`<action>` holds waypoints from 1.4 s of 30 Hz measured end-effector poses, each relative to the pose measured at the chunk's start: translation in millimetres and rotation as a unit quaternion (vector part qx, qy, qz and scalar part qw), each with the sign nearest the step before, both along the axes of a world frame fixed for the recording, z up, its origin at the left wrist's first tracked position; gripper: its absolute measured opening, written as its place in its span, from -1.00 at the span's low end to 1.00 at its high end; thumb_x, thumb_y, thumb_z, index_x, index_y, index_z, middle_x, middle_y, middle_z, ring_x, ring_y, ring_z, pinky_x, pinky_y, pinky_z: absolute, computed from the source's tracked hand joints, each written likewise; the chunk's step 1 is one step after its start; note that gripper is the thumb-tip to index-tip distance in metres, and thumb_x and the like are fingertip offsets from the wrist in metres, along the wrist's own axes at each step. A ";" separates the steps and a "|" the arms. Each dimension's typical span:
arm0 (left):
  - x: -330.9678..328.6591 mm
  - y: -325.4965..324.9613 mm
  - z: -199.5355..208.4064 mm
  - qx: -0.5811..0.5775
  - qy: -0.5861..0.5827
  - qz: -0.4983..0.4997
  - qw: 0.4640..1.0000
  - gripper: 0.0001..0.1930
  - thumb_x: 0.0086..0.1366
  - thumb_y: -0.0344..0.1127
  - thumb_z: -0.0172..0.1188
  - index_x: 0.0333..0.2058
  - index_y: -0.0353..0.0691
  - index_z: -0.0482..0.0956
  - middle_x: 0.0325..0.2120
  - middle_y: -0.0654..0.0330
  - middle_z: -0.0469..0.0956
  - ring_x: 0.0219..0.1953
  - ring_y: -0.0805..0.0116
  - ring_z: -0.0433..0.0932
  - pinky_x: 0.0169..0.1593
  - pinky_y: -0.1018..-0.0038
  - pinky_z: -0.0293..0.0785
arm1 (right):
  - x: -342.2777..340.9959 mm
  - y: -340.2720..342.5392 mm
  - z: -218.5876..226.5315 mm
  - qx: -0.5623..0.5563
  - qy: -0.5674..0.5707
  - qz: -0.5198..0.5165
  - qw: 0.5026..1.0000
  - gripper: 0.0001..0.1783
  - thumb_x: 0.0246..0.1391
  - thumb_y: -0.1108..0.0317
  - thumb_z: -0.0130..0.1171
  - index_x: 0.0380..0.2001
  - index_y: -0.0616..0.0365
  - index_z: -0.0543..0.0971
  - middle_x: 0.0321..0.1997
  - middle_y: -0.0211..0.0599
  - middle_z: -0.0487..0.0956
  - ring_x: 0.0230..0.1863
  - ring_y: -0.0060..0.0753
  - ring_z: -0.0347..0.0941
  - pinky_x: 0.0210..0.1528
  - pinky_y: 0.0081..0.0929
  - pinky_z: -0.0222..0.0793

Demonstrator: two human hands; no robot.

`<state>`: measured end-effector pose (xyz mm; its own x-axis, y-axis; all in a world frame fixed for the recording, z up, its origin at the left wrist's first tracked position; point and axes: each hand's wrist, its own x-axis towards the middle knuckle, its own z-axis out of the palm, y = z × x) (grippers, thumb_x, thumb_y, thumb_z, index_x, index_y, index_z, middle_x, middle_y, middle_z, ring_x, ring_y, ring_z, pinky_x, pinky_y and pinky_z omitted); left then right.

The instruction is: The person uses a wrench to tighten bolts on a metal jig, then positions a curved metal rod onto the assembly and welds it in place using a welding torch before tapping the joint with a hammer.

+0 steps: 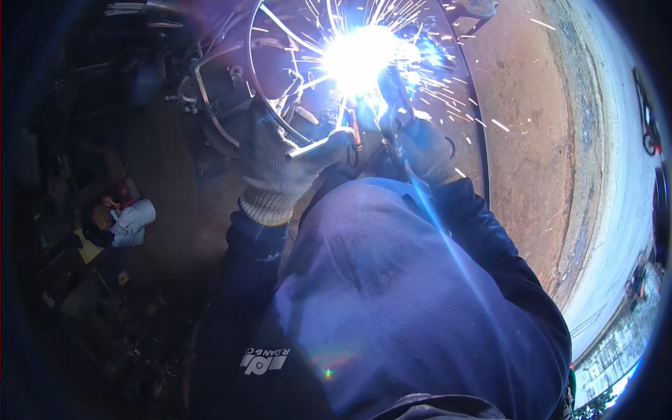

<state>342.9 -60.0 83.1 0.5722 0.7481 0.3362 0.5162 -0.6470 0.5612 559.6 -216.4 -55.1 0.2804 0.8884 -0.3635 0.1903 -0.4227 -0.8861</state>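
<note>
A blinding white welding arc [360,59] throws sparks at the top centre and hides the joint beneath it. My right hand [423,143], in a pale knit work glove, is closed around a dark welding torch [395,94] whose tip vanishes in the glare. On the left, my left hand [276,164], gloved the same way, grips a thin curved metal hoop [250,52], its thumb stretched toward the arc. Between the hands hangs a small copper-coloured piece [356,133] with a hooked end; I cannot make out its kind.
Bent metal rods and rings [210,105] lie beyond my left hand. At far left, a white bundle [133,220] rests among dark clutter. A dark curved edge [483,133] runs right of my right hand, beside brown ground [525,140]. A bicycle [649,133] stands at far right.
</note>
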 end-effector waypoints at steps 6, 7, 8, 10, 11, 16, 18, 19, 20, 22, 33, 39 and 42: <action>1.5 -6.1 12.3 -0.098 -0.046 -0.028 0.994 -0.02 -0.06 0.19 0.60 0.17 -0.42 0.43 -0.09 0.04 0.62 -0.08 0.11 0.64 0.05 0.24 0.60 | -5.6 -15.2 -32.1 0.158 -0.322 0.020 0.933 -0.68 0.32 0.35 0.19 0.07 0.24 0.54 -0.04 -0.21 0.59 -0.05 -0.41 0.57 -0.03 -0.46 0.50; -0.9 -4.7 10.3 -0.087 -0.050 -0.031 0.994 0.03 -0.02 0.18 0.58 0.23 -0.44 0.31 0.01 -0.02 0.53 -0.02 0.10 0.62 0.07 0.25 0.62 | -10.5 -10.0 -25.1 0.183 -0.036 -0.042 0.982 -0.67 0.29 0.40 0.20 0.08 0.25 0.51 -0.08 -0.19 0.61 -0.08 -0.40 0.58 -0.04 -0.44 0.52; -3.3 -0.2 3.2 -0.042 -0.042 -0.049 0.997 0.08 0.03 0.17 0.56 0.29 -0.46 0.20 0.10 -0.08 0.43 0.05 0.10 0.59 0.09 0.27 0.64 | -15.3 -4.9 -18.2 0.205 0.241 -0.141 0.938 -0.65 0.27 0.45 0.21 0.09 0.26 0.48 -0.11 -0.18 0.63 -0.11 -0.39 0.59 -0.06 -0.43 0.53; -12.0 5.1 -3.7 0.074 0.023 -0.077 0.994 0.20 0.12 0.16 0.51 0.41 -0.50 -0.04 0.29 -0.19 0.25 0.17 0.09 0.55 0.13 0.29 0.67 | -9.3 0.0 -6.0 0.184 0.039 -0.082 0.979 -0.59 0.26 0.39 0.22 0.12 0.22 0.43 -0.13 -0.19 0.64 -0.16 -0.40 0.61 -0.12 -0.40 0.53; -9.2 9.7 -11.2 0.122 0.057 -0.090 0.987 0.20 0.13 0.19 0.49 0.40 -0.51 -0.04 0.29 -0.20 0.27 0.16 0.07 0.56 0.14 0.29 0.67 | -3.7 -2.8 4.3 0.169 -0.013 -0.049 0.984 -0.55 0.29 0.38 0.19 0.19 0.21 0.38 -0.12 -0.22 0.63 -0.17 -0.41 0.61 -0.14 -0.40 0.52; 3.8 10.1 -9.2 0.030 -0.018 -0.077 0.996 0.09 0.18 0.27 0.40 0.36 -0.50 0.12 0.14 -0.10 0.52 0.09 0.15 0.63 0.15 0.35 0.61 | 0.3 -0.1 25.1 0.066 -0.040 -0.059 0.995 -0.53 0.19 0.35 0.31 0.11 0.24 0.44 -0.14 -0.13 0.63 -0.12 -0.30 0.60 -0.07 -0.32 0.52; 8.9 10.1 -2.4 0.041 -0.021 -0.080 0.996 0.04 0.20 0.27 0.39 0.33 -0.48 0.20 0.06 -0.03 0.60 0.08 0.17 0.63 0.14 0.35 0.59 | 1.3 -0.5 20.3 0.066 -0.023 -0.071 0.995 -0.51 0.15 0.36 0.34 0.11 0.25 0.44 -0.13 -0.09 0.62 -0.11 -0.28 0.59 -0.04 -0.30 0.52; 10.0 8.7 -1.2 0.037 -0.029 -0.078 0.996 0.01 0.20 0.27 0.39 0.32 -0.47 0.24 0.03 0.01 0.62 0.08 0.17 0.63 0.14 0.33 0.58 | 0.4 -1.4 13.7 0.080 -0.010 -0.075 0.994 -0.50 0.15 0.37 0.35 0.11 0.25 0.44 -0.12 -0.09 0.61 -0.10 -0.28 0.59 -0.03 -0.30 0.52; 10.8 7.7 0.3 0.034 -0.037 -0.076 0.996 -0.02 0.21 0.27 0.39 0.30 -0.45 0.29 0.00 0.04 0.64 0.08 0.17 0.62 0.13 0.32 0.57 | -0.2 -2.4 8.3 0.094 0.004 -0.078 0.992 -0.49 0.15 0.37 0.35 0.12 0.25 0.43 -0.11 -0.09 0.61 -0.08 -0.28 0.58 -0.03 -0.30 0.52; 13.2 8.0 8.7 0.045 -0.014 -0.080 0.996 -0.05 0.19 0.26 0.40 0.27 -0.44 0.33 -0.01 0.07 0.64 0.09 0.17 0.60 0.14 0.29 0.55 | 0.0 -3.7 2.0 0.103 0.010 -0.076 0.992 -0.48 0.16 0.38 0.34 0.14 0.25 0.42 -0.10 -0.08 0.59 -0.07 -0.29 0.57 -0.02 -0.30 0.52; 10.6 5.8 7.9 0.012 0.110 -0.057 0.992 -0.03 0.06 0.37 0.42 0.16 -0.40 0.46 -0.04 -0.15 0.58 -0.02 0.03 0.62 0.08 0.20 0.60 | 6.7 -8.5 -38.6 0.200 -0.357 0.064 0.910 -0.70 0.26 0.37 0.12 0.03 0.20 0.48 -0.33 -0.20 0.62 -0.30 -0.18 0.60 -0.29 -0.28 0.54; 4.6 0.8 -3.8 0.113 0.117 -0.005 0.987 0.17 -0.05 0.36 0.50 0.25 -0.57 0.31 0.05 -0.21 0.54 -0.07 -0.04 0.64 -0.08 0.19 0.67 | -0.8 -8.0 -68.0 0.251 -0.265 -0.004 0.931 -0.83 0.27 0.41 0.08 -0.15 0.20 0.58 -0.39 -0.29 0.60 -0.36 -0.24 0.56 -0.26 -0.33 0.53; -2.2 -0.1 -7.2 0.125 0.095 0.007 0.988 0.19 -0.10 0.35 0.55 0.23 -0.58 0.31 -0.05 -0.17 0.57 -0.09 -0.01 0.66 -0.09 0.23 0.67 | 3.5 -0.1 -31.0 0.253 -0.156 0.034 0.954 -0.82 0.31 0.40 0.06 -0.13 0.18 0.61 -0.35 -0.28 0.60 -0.33 -0.34 0.56 -0.26 -0.36 0.52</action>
<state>340.7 -60.1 75.9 0.6327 0.6633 0.3996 0.6062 -0.7454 0.2774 563.1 -216.5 -86.2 0.2408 0.9481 0.2075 0.4896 0.0659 -0.8694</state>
